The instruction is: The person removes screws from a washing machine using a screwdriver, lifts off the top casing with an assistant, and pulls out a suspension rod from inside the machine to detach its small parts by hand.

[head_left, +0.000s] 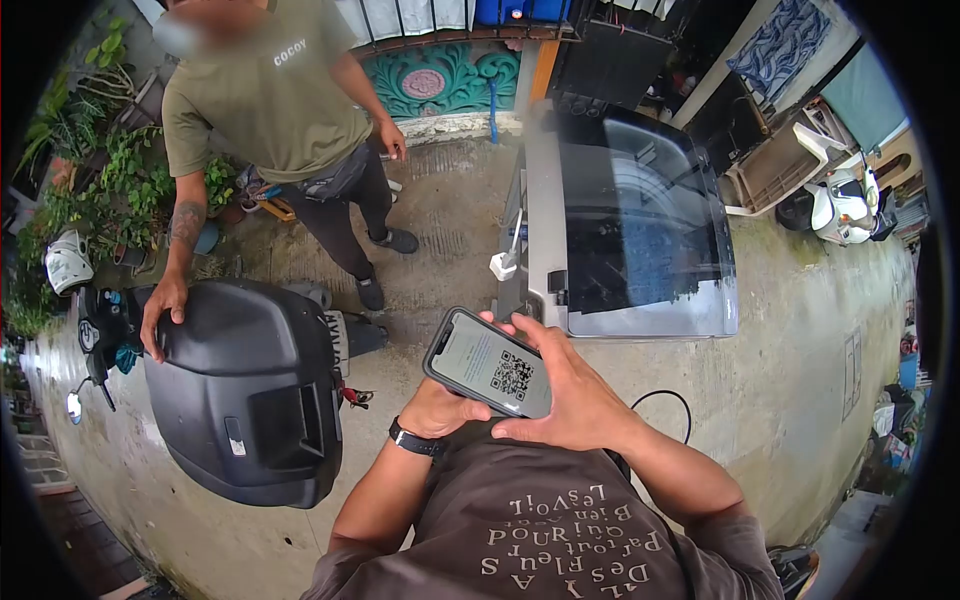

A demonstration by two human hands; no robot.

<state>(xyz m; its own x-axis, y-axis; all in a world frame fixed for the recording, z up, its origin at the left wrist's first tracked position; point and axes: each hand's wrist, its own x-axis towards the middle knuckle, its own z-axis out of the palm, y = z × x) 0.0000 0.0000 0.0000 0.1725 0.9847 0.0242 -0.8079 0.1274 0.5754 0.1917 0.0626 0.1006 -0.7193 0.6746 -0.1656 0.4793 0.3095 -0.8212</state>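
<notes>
A smartphone (470,352) in a dark case is held in front of my chest, its lit screen showing a QR code under some lines of text. My left hand (438,408), with a black watch at the wrist, grips its lower left side, thumb along the edge. From the other side my right hand (565,390) wraps round it, thumb at the bottom edge and fingers at the top. Some fingertips are hidden behind the phone.
Left stands a scooter with a large black top box (245,390); another person (270,100) rests a hand on it. A washing machine (640,220) with a dark glass lid stands ahead right. Potted plants (120,190), a white helmet (68,262) and a white toy motorbike (845,205) are farther off.
</notes>
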